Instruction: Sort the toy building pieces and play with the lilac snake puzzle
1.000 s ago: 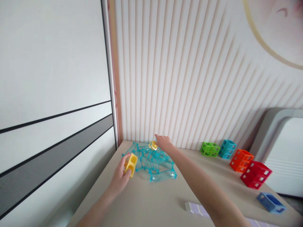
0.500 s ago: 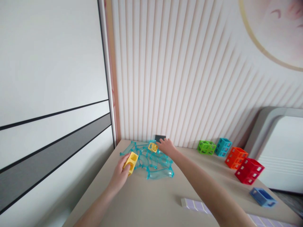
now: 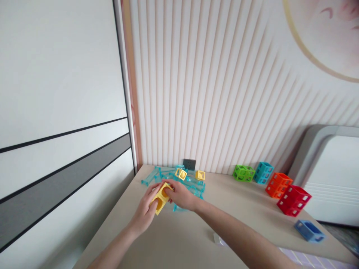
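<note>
Both hands grip a yellow block [image 3: 162,195] with two round openings, tilted above the near edge of a pile of clear teal pieces [image 3: 193,183]. My left hand [image 3: 143,212] is closed on its lower left end, thumb at the lower opening. At the upper right end, my right hand [image 3: 181,195] is closed with its thumb by the other opening. Behind the hands, one yellow cube [image 3: 181,174] rests on the teal pieces. A second yellow cube [image 3: 200,175] lies to its right, at the pile's back edge. The hands hide part of the pile.
Along the table's [image 3: 224,209] right side stand a green block [image 3: 244,173], a teal block [image 3: 263,172], an orange block [image 3: 278,185], a red block [image 3: 294,200] and a blue block [image 3: 309,230]. A purple-and-white strip [image 3: 308,257] lies in front. A black socket [image 3: 189,164] is on the ribbed wall.
My right hand has come back from the rear of the pile to the yellow block in my left hand. The cube at the back right now shows. The block has moved slightly right.
</note>
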### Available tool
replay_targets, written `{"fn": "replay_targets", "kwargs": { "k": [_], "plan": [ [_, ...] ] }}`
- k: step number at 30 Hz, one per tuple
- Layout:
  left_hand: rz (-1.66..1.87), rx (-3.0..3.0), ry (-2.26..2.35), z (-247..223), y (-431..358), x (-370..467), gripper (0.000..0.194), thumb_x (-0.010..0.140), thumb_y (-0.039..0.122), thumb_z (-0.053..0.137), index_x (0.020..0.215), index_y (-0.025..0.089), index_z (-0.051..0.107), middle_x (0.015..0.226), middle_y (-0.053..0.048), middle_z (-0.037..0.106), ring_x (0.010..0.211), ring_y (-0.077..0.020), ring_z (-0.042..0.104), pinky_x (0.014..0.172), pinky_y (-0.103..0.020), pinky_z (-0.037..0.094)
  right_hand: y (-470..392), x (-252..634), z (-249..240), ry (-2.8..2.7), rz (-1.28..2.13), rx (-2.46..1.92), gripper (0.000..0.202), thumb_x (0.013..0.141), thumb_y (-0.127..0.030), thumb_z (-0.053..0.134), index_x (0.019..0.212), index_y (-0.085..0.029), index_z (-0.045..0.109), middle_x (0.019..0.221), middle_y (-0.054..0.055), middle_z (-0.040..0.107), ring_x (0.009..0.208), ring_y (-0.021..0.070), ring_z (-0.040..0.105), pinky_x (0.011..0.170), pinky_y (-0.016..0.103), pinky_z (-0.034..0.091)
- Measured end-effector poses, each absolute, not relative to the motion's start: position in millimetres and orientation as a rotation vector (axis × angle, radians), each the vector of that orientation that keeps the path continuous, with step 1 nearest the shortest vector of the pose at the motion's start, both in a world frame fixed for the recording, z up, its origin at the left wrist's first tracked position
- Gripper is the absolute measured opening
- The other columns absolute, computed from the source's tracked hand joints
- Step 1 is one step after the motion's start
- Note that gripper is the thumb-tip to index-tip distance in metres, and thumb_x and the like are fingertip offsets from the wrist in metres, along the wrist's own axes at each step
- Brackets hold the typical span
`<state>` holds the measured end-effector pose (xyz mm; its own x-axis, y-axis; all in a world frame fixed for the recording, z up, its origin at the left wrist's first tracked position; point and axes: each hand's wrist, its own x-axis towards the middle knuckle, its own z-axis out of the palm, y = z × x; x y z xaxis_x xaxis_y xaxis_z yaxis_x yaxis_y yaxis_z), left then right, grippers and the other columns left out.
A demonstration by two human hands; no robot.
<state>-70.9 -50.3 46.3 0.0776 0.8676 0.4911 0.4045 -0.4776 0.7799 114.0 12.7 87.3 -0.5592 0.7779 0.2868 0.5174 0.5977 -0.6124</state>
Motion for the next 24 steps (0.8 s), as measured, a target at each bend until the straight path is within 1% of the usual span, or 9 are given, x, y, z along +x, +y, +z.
{"fn": "replay_targets", "kwargs": {
  "k": [3, 5, 8, 10, 12, 14, 16, 20, 24],
  "plan": [
    [1.292, 2.061, 1.367, 36, -56, -84, 0.055, 0.085, 0.016, 0.044, 0.137, 0.023, 0.06, 0.138, -0.009, 0.061, 0.131, -0.0245, 0.056, 0.114, -0.042, 0.043, 28, 128, 89, -2.243, 0.498, -1.203, 0.05, 0.094, -0.014, 0.05, 0.143, -0.024, 0.053, 0.117, 0.01, 0.068, 0.102, 0.0212, 0.068, 0.092, 0.033, 0.051],
    [1.227, 2.115, 1.47, 28, -55, -94, 0.049, 0.084, 0.015, 0.044, 0.126, 0.021, 0.067, 0.129, -0.01, 0.066, 0.122, -0.0248, 0.062, 0.109, -0.042, 0.048, 36, 139, 92, -2.282, 0.43, -1.279, 0.053, 0.092, -0.015, 0.054, 0.145, -0.021, 0.052, 0.125, 0.015, 0.063, 0.111, 0.0258, 0.065, 0.097, 0.036, 0.048],
    [1.181, 2.131, 1.642, 19, -50, -103, 0.039, 0.086, 0.019, 0.042, 0.113, 0.02, 0.069, 0.114, -0.011, 0.069, 0.108, -0.0254, 0.068, 0.099, -0.041, 0.054, 33, 150, 92, -2.41, 0.348, -1.336, 0.057, 0.089, -0.027, 0.065, 0.144, -0.019, 0.053, 0.128, 0.017, 0.06, 0.111, 0.0302, 0.066, 0.094, 0.037, 0.05],
    [1.151, 2.126, 1.746, 15, -44, -106, 0.037, 0.09, 0.024, 0.039, 0.113, 0.019, 0.067, 0.107, -0.012, 0.068, 0.103, -0.0266, 0.068, 0.095, -0.042, 0.055, 25, 156, 92, -2.48, 0.282, -1.356, 0.065, 0.085, -0.036, 0.07, 0.147, -0.025, 0.05, 0.133, 0.014, 0.058, 0.11, 0.0297, 0.066, 0.09, 0.035, 0.051],
    [1.092, 2.128, 1.839, 12, -39, -107, 0.038, 0.093, 0.03, 0.036, 0.114, 0.017, 0.065, 0.103, -0.013, 0.066, 0.1, -0.0284, 0.068, 0.093, -0.045, 0.054, 20, 168, 96, -2.498, 0.196, -1.399, 0.066, 0.087, -0.043, 0.067, 0.149, -0.033, 0.045, 0.139, 0.01, 0.056, 0.111, 0.027, 0.066, 0.09, 0.033, 0.051],
    [1.021, 2.139, 1.921, 7, -34, -107, 0.041, 0.094, 0.036, 0.035, 0.116, 0.015, 0.062, 0.101, -0.014, 0.064, 0.099, -0.0299, 0.067, 0.093, -0.047, 0.053, 22, 192, 103, -2.453, 0.09, -1.502, 0.055, 0.094, -0.044, 0.057, 0.148, -0.036, 0.045, 0.14, 0.007, 0.056, 0.111, 0.024, 0.065, 0.092, 0.032, 0.049],
    [0.962, 2.163, 1.979, 4, -30, -106, 0.044, 0.095, 0.039, 0.036, 0.119, 0.012, 0.06, 0.102, -0.015, 0.063, 0.099, -0.0308, 0.066, 0.093, -0.048, 0.053, 29, 232, 112, -2.338, -0.038, -1.681, 0.044, 0.099, -0.036, 0.048, 0.143, -0.031, 0.051, 0.137, 0.009, 0.058, 0.114, 0.0243, 0.063, 0.096, 0.033, 0.046],
    [0.97, 2.251, 2.021, 2, -29, -104, 0.046, 0.095, 0.045, 0.038, 0.122, 0.014, 0.059, 0.111, -0.017, 0.063, 0.105, -0.0315, 0.064, 0.094, -0.048, 0.053, 38, 347, 132, -1.903, -0.325, -2.128, 0.044, 0.098, -0.02, 0.045, 0.141, -0.015, 0.052, 0.142, 0.023, 0.051, 0.132, 0.036, 0.047, 0.107, 0.05, 0.035],
    [1.107, 2.417, 2.036, 11, -33, -97, 0.045, 0.095, 0.048, 0.041, 0.119, 0.017, 0.061, 0.125, -0.019, 0.06, 0.12, -0.0365, 0.058, 0.098, -0.052, 0.05, 22, 451, 140, -1.439, -0.459, -2.441, 0.052, 0.098, -0.032, 0.05, 0.146, -0.012, 0.046, 0.146, 0.032, 0.042, 0.137, 0.0465, 0.038, 0.099, 0.063, 0.035]
  ]
}}
